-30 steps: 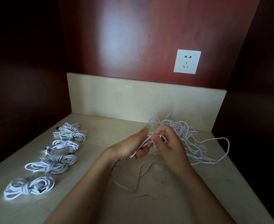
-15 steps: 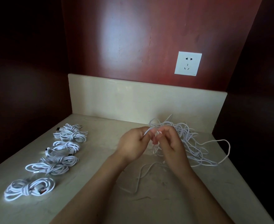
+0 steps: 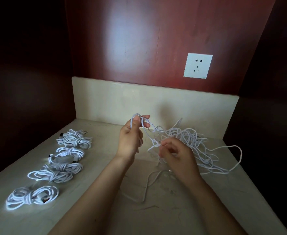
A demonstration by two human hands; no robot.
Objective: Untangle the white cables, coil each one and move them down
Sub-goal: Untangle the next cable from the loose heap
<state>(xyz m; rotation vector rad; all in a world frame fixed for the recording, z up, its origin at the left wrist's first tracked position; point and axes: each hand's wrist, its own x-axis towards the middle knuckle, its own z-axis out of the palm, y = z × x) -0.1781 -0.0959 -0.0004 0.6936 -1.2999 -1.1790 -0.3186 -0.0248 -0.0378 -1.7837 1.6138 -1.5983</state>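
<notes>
Left hand (image 3: 130, 138) lifted — white cables (image 3: 186, 134) a loose tangle.

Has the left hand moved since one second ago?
Yes. Against the wall socket, which stays put, the left hand has gone up and left, away from the right hand, lifting a cable loop.
</notes>
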